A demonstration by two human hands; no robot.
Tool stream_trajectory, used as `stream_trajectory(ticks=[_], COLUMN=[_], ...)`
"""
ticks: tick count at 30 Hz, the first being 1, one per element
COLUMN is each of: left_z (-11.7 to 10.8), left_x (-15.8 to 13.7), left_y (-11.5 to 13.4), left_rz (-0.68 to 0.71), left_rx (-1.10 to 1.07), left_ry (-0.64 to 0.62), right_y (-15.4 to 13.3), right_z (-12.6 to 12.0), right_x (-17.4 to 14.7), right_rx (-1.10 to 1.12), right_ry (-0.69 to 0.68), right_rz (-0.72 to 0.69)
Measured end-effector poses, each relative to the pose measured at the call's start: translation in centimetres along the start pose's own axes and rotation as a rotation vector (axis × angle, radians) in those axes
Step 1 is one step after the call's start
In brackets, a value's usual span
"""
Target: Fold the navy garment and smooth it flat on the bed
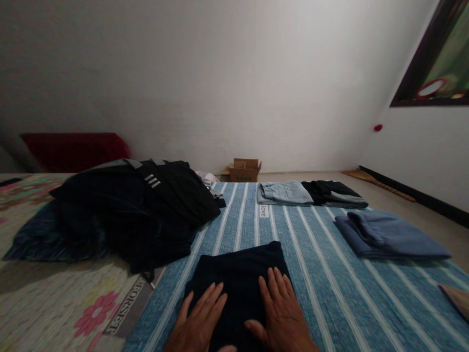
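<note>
On the striped sheet (318,259), a folded dark garment (240,283) is touched by the left hand (200,315) and right hand (282,308), palms down, apart, fingers unclenched; flattening seems the step; even pressure is likely needed next.

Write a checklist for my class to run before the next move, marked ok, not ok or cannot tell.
1. Left hand resting on the folded navy cloth garment: ok.
2. Right hand resting on it too: ok.
3. Folded slate-blue cloth garment apart from it: ok.
4. Heap of black and dark-blue clothes neatly folded: not ok, piled loosely.
5. Underside of the navy garment smooth: cannot tell, hidden.
</note>
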State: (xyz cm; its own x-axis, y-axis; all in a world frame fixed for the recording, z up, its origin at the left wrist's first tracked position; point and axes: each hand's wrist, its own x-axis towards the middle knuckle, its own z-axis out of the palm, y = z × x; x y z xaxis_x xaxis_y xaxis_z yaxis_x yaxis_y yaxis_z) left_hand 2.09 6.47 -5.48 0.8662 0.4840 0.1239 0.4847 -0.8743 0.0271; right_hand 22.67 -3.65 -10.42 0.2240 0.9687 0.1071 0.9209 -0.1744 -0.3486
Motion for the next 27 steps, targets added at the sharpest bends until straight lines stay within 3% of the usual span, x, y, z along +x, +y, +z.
stream_trajectory(ticks=[4,13,27], left_z=[-1.2,-0.7,-0.1], left_x=[1.3,4.5,4.4], left_y=[0.1,-0.7,-1.0], left_rz=[-0.026,-0.247,-0.266], left_rx=[-0.009,-0.064,-0.099], left_ry=[-0.004,-0.236,-0.245], right_y=[-0.1,0.1,0.2], right_z=[-0.1,-0.1,-0.1], right_x=[0.0,0.1,0.2], right_rx=[-0.003,0.003,0.010], right_ry=[0.008,-0.006,-0.005], right_rz=[-0.006,-0.007,-0.013])
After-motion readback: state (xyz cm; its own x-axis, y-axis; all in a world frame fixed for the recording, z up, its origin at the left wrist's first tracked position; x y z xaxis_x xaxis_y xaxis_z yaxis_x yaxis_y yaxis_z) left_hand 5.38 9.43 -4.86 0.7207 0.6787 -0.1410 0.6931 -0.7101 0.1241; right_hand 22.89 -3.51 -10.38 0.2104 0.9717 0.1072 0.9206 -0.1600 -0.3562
